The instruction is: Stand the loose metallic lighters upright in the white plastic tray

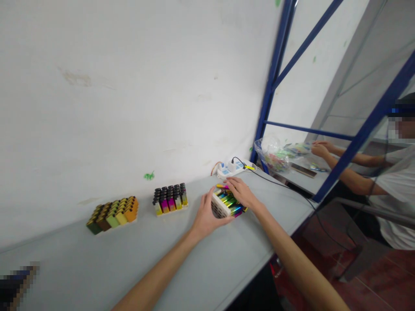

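Note:
My left hand [207, 216] grips a white tray with holes [219, 206], thumb along its near side and fingers at the far end. The tray lies tipped on its side, its perforated base toward my left palm. Shiny multicoloured lighters [229, 200] lie against the tray. Over these lighters curves my right hand [241, 192], its fingers close together at their far end; its thumb is hidden. To the left stands a block of upright lighters with black tops [170, 199] in a white tray. Farther left is another block of green, brown and orange lighters [113, 214].
A white power strip [235, 168] with a black cable lies by the wall behind my hands. A blue metal frame [267, 103] rises at the right. Beyond it a co-worker's hands [320, 149] are near a clear plastic bag [274, 155] on another table.

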Tool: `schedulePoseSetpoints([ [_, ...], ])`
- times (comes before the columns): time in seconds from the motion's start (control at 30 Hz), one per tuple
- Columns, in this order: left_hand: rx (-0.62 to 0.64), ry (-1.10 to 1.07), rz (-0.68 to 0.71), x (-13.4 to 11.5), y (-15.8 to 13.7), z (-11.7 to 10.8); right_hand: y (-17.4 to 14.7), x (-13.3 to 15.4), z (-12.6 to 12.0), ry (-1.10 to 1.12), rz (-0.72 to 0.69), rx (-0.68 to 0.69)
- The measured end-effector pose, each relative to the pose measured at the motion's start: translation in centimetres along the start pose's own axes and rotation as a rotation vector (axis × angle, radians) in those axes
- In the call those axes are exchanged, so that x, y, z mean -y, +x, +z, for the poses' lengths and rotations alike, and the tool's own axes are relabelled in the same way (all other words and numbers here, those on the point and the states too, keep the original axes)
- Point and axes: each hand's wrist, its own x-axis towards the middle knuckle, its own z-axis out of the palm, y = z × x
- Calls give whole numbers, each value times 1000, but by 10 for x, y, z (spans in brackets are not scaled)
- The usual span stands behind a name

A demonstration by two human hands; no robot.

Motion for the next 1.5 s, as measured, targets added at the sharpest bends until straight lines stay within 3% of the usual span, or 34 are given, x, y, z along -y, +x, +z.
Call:
schedulePoseSetpoints([
  [0.2,-9,-8,15,-1,1,0,-18,25,10,78,-227,226],
  [0.37,-22,6,-4,-2,3,-3,-12,28,5,20,-263,285],
  [0.6,-2,23,-35,-8,-1,-4,-10,8,-1,88,-164,256],
  [0.8,-1,27,-21,-10,-2,-4,-7,-12,-3,85,-92,146],
  [1.13,11,18,-7,-9,-2,-5,-5,5,-9,147,-66,87],
  [1.33,-5,17,25,-5,-1,-1,-14,36,5,35,-255,194],
  [1.5,1,17,33,-4,-1,-1,-19,34,13,-78,-328,250],
])
